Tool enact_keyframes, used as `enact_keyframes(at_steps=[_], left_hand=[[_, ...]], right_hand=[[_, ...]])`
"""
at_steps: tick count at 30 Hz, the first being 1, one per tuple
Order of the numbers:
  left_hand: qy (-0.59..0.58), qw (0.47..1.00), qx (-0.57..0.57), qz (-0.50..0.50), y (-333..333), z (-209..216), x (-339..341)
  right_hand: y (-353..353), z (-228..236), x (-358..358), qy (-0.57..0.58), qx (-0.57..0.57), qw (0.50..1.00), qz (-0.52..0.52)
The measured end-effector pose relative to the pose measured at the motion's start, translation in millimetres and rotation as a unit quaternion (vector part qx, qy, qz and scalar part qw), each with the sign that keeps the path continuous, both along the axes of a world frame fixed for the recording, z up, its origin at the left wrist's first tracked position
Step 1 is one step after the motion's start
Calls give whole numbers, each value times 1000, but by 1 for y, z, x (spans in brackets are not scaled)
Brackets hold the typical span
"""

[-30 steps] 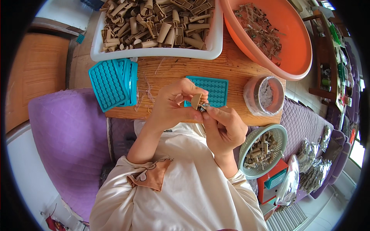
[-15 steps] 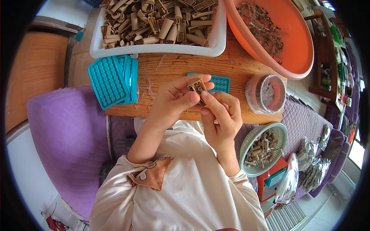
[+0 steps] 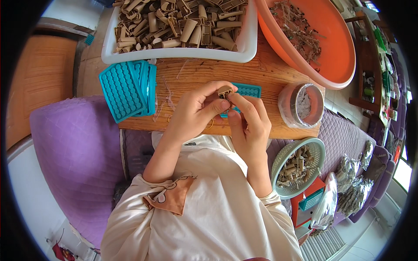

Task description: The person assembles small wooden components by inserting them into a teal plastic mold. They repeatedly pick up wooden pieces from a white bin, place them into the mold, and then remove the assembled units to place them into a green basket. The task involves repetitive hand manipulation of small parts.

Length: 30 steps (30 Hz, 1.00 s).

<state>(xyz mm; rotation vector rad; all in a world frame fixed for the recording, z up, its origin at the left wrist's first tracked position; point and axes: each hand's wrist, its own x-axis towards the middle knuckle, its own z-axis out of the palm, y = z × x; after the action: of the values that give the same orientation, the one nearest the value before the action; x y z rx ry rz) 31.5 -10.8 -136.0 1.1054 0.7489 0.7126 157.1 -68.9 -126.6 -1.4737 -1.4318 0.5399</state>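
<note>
Over the wooden board (image 3: pixel 261 71), a small tan piece (image 3: pixel 224 91) is pinched between left hand (image 3: pixel 198 111) and right hand (image 3: pixel 248 122); the teal tray (image 3: pixel 249 91) at one o'clock is best kept near.

Table (image 3: pixel 196 71), upper centre of frame: tray of tubes (image 3: pixel 178 26) along its far edge; basin (image 3: pixel 322 39) upper right; stack of moulds (image 3: pixel 126 89) at left; single mould (image 3: pixel 246 91) centre, behind the hands; jar (image 3: pixel 302 104) right; basket (image 3: pixel 298 167) lower right, off the table, beside packets (image 3: pixel 348 182)
</note>
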Motion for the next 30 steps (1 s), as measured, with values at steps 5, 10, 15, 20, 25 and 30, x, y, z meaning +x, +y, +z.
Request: enact_keyframes(at_steps=[5,10,15,20,25,30], left_hand=[[-32,996,-61,58,-3,2,5],[-46,990,-77,105,-8,1,10],[-69,984,-81,145,-12,0,16],[-107,981,-84,139,-13,-3,17],[-191,953,-195,130,-13,-7,17],[-279,887,-352,101,-12,-17,12]], right_hand=[[-5,-10,0,130,-57,989,-39],[-4,-16,-7,177,-47,980,-76],[-4,-15,-11,243,-34,962,-119],[-5,-18,-8,220,-41,969,-106],[-6,-21,-5,234,-77,967,-66],[-2,-18,3,296,-155,943,2]])
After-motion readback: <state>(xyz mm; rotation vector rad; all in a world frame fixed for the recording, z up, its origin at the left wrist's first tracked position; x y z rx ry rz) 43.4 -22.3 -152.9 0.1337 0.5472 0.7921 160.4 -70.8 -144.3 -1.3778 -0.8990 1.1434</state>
